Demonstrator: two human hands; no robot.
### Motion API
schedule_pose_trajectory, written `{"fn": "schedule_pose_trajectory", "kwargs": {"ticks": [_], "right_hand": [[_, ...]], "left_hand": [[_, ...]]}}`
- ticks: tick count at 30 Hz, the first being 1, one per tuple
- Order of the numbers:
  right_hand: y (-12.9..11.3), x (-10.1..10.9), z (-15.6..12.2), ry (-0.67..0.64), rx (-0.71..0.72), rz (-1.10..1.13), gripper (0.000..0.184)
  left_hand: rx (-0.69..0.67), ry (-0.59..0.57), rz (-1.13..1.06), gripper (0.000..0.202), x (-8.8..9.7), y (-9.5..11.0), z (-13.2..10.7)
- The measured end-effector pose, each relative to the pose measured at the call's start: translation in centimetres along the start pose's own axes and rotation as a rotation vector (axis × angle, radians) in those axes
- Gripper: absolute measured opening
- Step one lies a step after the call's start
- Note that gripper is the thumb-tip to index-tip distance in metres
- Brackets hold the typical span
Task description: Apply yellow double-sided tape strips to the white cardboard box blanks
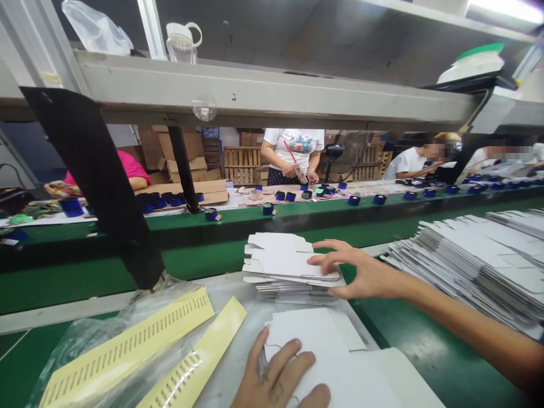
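A small stack of flattened white cartons (280,260) lies in front of me, its upper sheets slightly askew. My right hand (346,266) grips the stack's right edge, fingers bent over the top and thumb at the side. Nearer to me, my left hand (283,374) rests with spread fingers on another flat white carton (335,362). Left of that hand are yellow label sheets (131,345) with rows of small dark marks, partly on clear plastic film (72,351).
Large piles of flattened cartons (471,266) lie at the right. Beyond runs a green conveyor belt (204,243) with several blue round parts (267,209). A black post (93,187) and an overhead shelf (272,90) frame the bench. Co-workers (293,153) are across the line.
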State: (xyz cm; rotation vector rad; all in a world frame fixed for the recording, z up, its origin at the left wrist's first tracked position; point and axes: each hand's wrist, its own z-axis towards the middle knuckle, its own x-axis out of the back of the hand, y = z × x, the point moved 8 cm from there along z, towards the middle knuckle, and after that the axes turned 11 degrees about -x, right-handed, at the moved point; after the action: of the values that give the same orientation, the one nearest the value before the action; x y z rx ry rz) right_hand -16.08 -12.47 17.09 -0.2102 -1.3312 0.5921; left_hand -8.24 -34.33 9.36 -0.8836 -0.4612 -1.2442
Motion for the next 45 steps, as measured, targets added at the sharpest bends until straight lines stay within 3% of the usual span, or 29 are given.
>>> {"fn": "schedule_pose_trajectory", "kwargs": {"ticks": [3,5,6,8,10,12,16,19,21,25,28,32,37,40,45], "right_hand": [[-3.7,1.2,-1.6,0.139,0.140,-0.119,0.012],[-7.4,1.6,-3.7,0.251,0.264,-0.183,0.011],[-8.9,1.3,-4.8,0.270,0.302,-0.212,0.015],[-10.8,-0.2,-6.8,0.232,0.314,-0.289,0.043],[-10.8,-2.3,-8.3,0.144,0.264,-0.375,0.085],[-8.8,-4.3,-8.9,-0.001,0.143,-0.401,0.113],[-4.3,-7.2,-9.0,-0.379,-0.205,-0.231,0.136],[-4.4,-7.0,-8.6,-0.428,-0.299,-0.158,0.137],[-5.0,-6.8,-8.5,-0.425,-0.308,-0.177,0.136],[-5.4,-7.2,-9.1,-0.455,-0.312,-0.238,0.135],[-5.5,-7.6,-9.5,-0.449,-0.286,-0.241,0.134],[-5.9,-7.6,-9.7,-0.374,-0.250,-0.242,0.133],[-6.3,-7.6,-9.6,-0.297,-0.194,-0.287,0.130],[-6.7,-7.3,-9.9,-0.238,-0.111,-0.324,0.130],[-8.5,-5.9,-12.2,0.099,0.149,-0.534,0.108]], "left_hand": [[-0.059,-0.009,-0.004,0.033,0.3,-0.2,-0.3],[0.001,0.016,-0.034,0.035,0.5,-0.8,-0.5],[0.055,0.035,-0.053,0.039,0.5,-1.2,-0.7],[0.182,0.082,-0.085,0.055,0.2,-2.0,-1.4],[0.250,0.128,-0.093,0.078,-0.5,-2.4,-2.3],[0.269,0.121,-0.119,0.094,-1.7,-2.6,-3.1],[0.265,0.034,-0.298,0.097,-2.6,-2.6,-3.9],[0.246,0.000,-0.414,0.086,-0.6,-2.4,-3.0],[0.398,-0.230,-0.521,0.091,-0.6,-2.8,-2.8],[0.720,-0.468,-0.758,0.128,-0.4,-3.2,-3.4],[0.833,-0.603,-0.899,0.138,-1.1,-2.9,-3.9],[0.836,-0.610,-0.888,0.129,-1.3,-2.9,-3.8],[0.707,-0.485,-0.809,0.119,-0.8,-3.3,-3.1],[0.664,-0.512,-0.793,0.120,-1.0,-3.1,-3.4],[0.658,-0.553,-0.732,0.116,-0.9,-2.8,-4.0]]}}
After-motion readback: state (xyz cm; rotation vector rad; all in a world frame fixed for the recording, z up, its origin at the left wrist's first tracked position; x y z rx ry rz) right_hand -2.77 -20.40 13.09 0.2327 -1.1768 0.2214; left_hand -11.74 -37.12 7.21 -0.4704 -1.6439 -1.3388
